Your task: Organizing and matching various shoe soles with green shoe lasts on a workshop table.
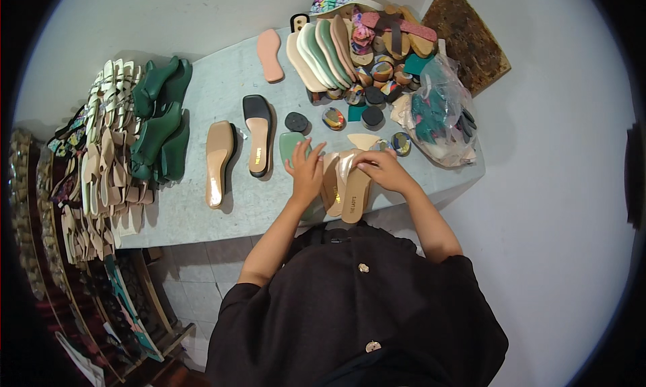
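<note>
1. Beige sandal sole [354,193] pinned flat on table [222,91], between both hands.
2. Left hand [306,171] open, fingers spread, steadying sole's left edge.
3. Right hand [383,169] pinching shiny strap [345,163], likely pressing it down onto sole.

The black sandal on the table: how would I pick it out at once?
Start at the pale grey table. Left of the left hand, two flat shoes lie side by side. The black sandal is the right one, tan insole with a black toe strap; the beige sandal beside it has no black.
</note>
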A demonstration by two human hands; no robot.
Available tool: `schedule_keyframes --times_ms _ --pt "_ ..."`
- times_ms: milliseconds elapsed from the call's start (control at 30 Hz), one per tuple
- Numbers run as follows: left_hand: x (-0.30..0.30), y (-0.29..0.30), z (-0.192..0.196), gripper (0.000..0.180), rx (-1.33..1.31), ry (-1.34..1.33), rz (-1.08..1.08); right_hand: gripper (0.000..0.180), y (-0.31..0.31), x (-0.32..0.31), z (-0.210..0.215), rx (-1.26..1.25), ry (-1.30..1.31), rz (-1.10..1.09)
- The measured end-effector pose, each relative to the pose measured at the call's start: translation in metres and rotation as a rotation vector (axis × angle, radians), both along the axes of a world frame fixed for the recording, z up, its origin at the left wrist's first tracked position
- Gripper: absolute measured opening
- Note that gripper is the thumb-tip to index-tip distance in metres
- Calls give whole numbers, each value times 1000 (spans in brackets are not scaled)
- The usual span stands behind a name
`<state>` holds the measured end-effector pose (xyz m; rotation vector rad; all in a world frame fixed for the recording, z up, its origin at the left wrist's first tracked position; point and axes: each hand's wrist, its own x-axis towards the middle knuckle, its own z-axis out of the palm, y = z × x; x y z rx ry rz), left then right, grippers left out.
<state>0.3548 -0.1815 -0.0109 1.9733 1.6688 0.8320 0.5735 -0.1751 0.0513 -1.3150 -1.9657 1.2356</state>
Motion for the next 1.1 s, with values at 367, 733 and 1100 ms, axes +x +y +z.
schedule_keyframes --times_ms 367,733,1100 --pt "-7 -21 15 43 81 7 153 33 17 -27 -49 206 -595 -280" --pt "48 -18 -33 53 50 346 -181 43 -12 -5 -68 313 -737 -235" --pt "49 -15 -31 54 -7 315 -90 24 8 2 -71 254 -711 -260"
